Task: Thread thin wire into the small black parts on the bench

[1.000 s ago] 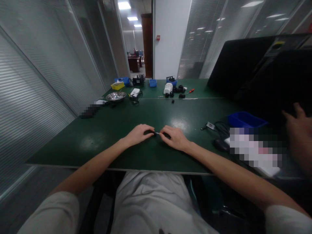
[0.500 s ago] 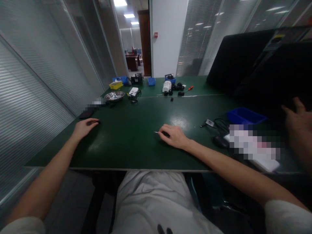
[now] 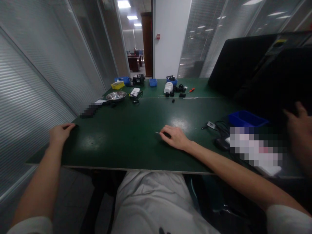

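Observation:
My left hand (image 3: pixel 60 132) is over the left side of the green table (image 3: pixel 126 136), thumb and fingers pinched together. A small black piece (image 3: pixel 76 125) shows at its fingertips; its kind is too small to make out. My right hand (image 3: pixel 174 136) rests on the table near the middle, fingers curled closed. From between its thumb and fingers a thin silvery tip (image 3: pixel 157 132) sticks out to the left; the remainder of that tool is hidden in the hand.
At the back stand a metal bowl (image 3: pixel 116 96), a yellow tray (image 3: pixel 117 85), a white device (image 3: pixel 168 87) and an orange screwdriver (image 3: pixel 191 90). On the right are a blue tray (image 3: pixel 247 119), a black mouse (image 3: pixel 221 144), dark monitors (image 3: pixel 241 61) and another person's hand (image 3: pixel 298 126).
My left hand has moved left and slightly toward me, the small black piece still at its fingertips. My right hand stays in place on the table.

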Tool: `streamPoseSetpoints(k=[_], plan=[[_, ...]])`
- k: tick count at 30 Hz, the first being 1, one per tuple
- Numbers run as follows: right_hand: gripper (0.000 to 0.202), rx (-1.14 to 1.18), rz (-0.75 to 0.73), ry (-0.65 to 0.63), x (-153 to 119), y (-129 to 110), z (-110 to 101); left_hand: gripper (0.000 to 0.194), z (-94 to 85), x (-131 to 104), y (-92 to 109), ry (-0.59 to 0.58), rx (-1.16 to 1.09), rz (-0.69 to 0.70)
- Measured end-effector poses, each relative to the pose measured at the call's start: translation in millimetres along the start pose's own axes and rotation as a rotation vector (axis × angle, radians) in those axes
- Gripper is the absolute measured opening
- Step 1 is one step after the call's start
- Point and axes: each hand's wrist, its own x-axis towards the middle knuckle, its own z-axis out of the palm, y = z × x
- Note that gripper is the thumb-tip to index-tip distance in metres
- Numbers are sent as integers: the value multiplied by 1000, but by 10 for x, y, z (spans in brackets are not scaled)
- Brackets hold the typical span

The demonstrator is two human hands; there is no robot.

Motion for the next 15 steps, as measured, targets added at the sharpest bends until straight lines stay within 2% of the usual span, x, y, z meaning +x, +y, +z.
streamPoseSetpoints(k=[5,11,15], plan=[[26,3,-4,-4,3,-23,-11,29,27,-39,8,40,-32,-38],[26,-6,-6,-2,-1,-28,-10,19,112,89,-126,90,-46,99],[26,0,-5,-6,-1,-19,-6,26,176,209,-241,92,66,181]])
